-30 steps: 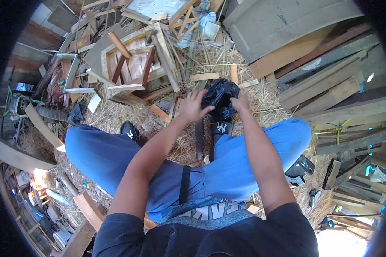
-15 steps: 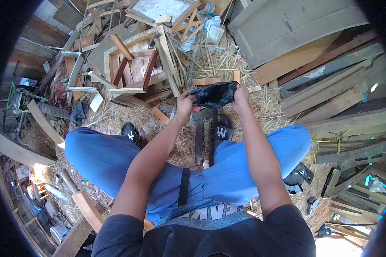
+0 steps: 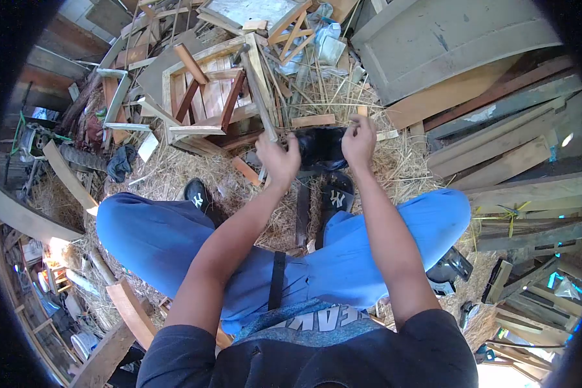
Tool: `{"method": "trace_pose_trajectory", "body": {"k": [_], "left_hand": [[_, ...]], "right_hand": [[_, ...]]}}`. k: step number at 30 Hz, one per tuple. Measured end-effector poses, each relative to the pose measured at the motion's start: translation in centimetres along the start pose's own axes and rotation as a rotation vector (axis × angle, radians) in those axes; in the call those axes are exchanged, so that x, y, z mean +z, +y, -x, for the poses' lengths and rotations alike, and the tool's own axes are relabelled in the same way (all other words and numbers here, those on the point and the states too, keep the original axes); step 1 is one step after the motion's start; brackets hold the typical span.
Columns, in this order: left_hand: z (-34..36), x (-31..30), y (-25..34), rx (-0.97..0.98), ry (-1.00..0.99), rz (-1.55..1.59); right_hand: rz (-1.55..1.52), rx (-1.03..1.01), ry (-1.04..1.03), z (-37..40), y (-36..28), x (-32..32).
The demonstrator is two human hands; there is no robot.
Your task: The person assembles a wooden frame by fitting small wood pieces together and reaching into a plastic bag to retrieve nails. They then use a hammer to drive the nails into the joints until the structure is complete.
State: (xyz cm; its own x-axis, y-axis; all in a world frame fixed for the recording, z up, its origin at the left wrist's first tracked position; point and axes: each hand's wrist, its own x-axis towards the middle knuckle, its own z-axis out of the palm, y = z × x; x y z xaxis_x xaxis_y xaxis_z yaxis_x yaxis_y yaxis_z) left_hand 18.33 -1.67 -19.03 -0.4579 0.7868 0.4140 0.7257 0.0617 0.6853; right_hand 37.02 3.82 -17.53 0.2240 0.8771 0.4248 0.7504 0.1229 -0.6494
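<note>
A black plastic bag (image 3: 323, 147) stretches between my two hands, dark and shiny, above the straw floor. At its left edge is my left hand (image 3: 279, 158), fingers spread from the thumb, and the thumb lies against or close to the bag. My right hand (image 3: 361, 145) is at the bag's right edge with bent fingers, and seems to pinch the plastic there. The far fingertips of both hands are only partly clear. Below the bag, a dark strip of wood (image 3: 302, 213) lies between my black slippers (image 3: 335, 199).
An upturned wooden frame with legs (image 3: 207, 97) stands ahead on the left. A large grey panel (image 3: 446, 48) and stacked planks (image 3: 498, 139) fill the right side. Straw (image 3: 246, 213) covers the floor, with a small wood block (image 3: 313, 121) beyond the bag.
My left hand has loosened from a grip on the bag's edge to spread fingers. The right hand's fingers have shifted, and the bag now hangs slightly lower between the hands.
</note>
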Motion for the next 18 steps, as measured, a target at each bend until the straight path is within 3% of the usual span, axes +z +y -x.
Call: {"method": "trace_pose_trajectory", "body": {"k": [1,2,4,6,8,9,10,12,13,14,16,18], "left_hand": [[0.1,-0.4,1.0,0.146,-0.026,0.01],[0.0,-0.7,2.1,0.145,-0.031,0.011],[0.3,-0.6,3.4,0.08,-0.477,0.581],[0.8,0.6,2.6,0.185,-0.56,0.585],[2.4,1.9,-0.2,0.207,-0.827,0.365],[2.6,1.6,-1.0,0.301,-0.907,0.313],[2.8,1.9,-1.4,0.299,-0.917,0.316],[3.2,2.7,-2.0,0.76,-0.708,0.437],[3.1,2.0,-1.0,0.846,-0.715,0.431],[2.8,1.4,0.0,0.842,-0.722,0.437],[2.7,0.9,1.4,0.926,-0.733,0.495],[3.0,1.6,2.5,0.966,-0.76,0.542]], "right_hand": [[-0.219,0.011,-0.084,-0.6,-1.7,-0.8],[-0.215,0.014,-0.085,-0.4,-1.7,-0.4],[-0.515,0.123,-0.458,-0.2,-2.8,-0.1],[-0.224,0.122,-0.551,1.3,-1.3,1.0],[-0.253,0.087,-0.624,3.4,1.6,2.2],[-0.246,0.233,-0.756,3.6,2.2,2.2],[-0.243,0.243,-0.756,3.8,2.7,2.4],[-0.117,0.22,-0.821,3.8,3.3,2.6],[-0.129,0.146,-0.798,3.3,3.3,2.8],[-0.125,0.154,-0.8,2.7,3.3,3.0],[-0.289,0.442,-0.691,1.4,3.5,3.7],[-0.246,0.372,-0.596,0.2,4.7,4.5]]}}
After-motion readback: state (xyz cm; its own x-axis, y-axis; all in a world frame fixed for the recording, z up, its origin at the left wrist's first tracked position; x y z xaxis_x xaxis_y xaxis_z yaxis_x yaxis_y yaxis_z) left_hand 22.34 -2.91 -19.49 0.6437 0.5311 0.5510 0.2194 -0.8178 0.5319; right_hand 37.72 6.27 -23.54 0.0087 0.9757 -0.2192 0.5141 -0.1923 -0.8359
